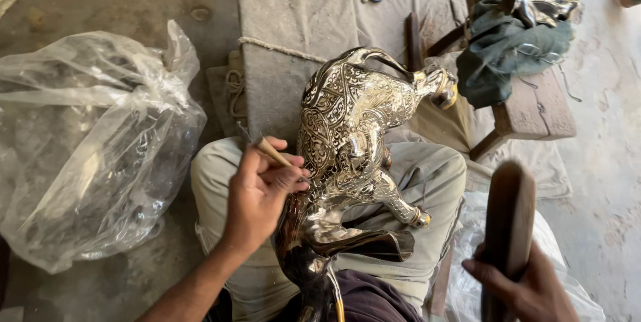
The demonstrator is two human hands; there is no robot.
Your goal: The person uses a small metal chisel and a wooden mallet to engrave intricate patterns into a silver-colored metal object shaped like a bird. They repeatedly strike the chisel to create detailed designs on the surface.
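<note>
A shiny engraved metal animal figure [347, 135] lies across my lap on my light trousers [427, 175]. My left hand [257, 192] grips a thin chisel with a wooden-coloured shaft [270, 151], its tip resting against the figure's flank. My right hand [527, 288] holds a dark wooden mallet [509, 222] raised upright at the lower right, apart from the figure.
A big crumpled clear plastic bag [93, 148] lies on the dusty floor at left. A grey cloth [300, 21] covers the ground ahead. A low wooden stool [534, 111] bears a green cloth [511, 45] and another shiny metal piece [534, 3]. More clear plastic [467, 282] sits at lower right.
</note>
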